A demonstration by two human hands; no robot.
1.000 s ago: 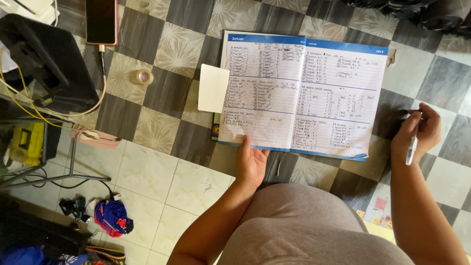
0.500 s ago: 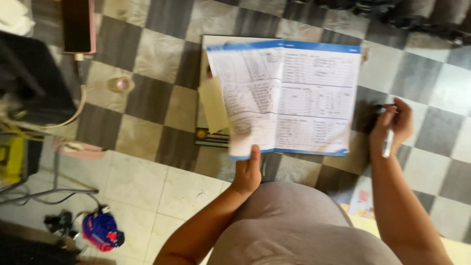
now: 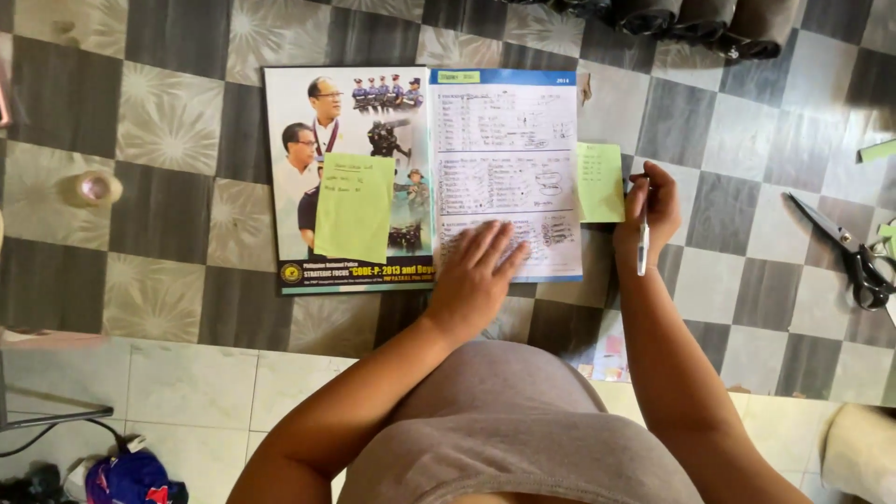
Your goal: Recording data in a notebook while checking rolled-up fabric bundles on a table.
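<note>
Since the earlier frames the pages have been turned: the book (image 3: 425,177) now lies open at its start, with a printed photo page on the left and a handwritten ruled page on the right, where before both open pages were ruled forms. Left hand (image 3: 476,275) has moved up from the book's lower edge onto the page itself. Right hand (image 3: 649,210) has come in from well off to the side and is now at the book's right edge.

Book lies flat on the checkered floor (image 3: 168,121), grey and dark tiles. Left hand is open, palm down, fingers spread across the lower part of the ruled page. Right hand is closed around a pen (image 3: 642,238), tip pointing down toward the person, and its fingertips touch a small green sticky note (image 3: 599,182) stuck at the page's right edge. A larger green note (image 3: 355,207) sits on the photo page, with handwriting too small to make out.

Scissors (image 3: 845,247) lie well apart to the right, blades open. A roll of tape (image 3: 93,189) lies well apart to the left. Dark rolled bundles (image 3: 691,19) line the top edge.
</note>
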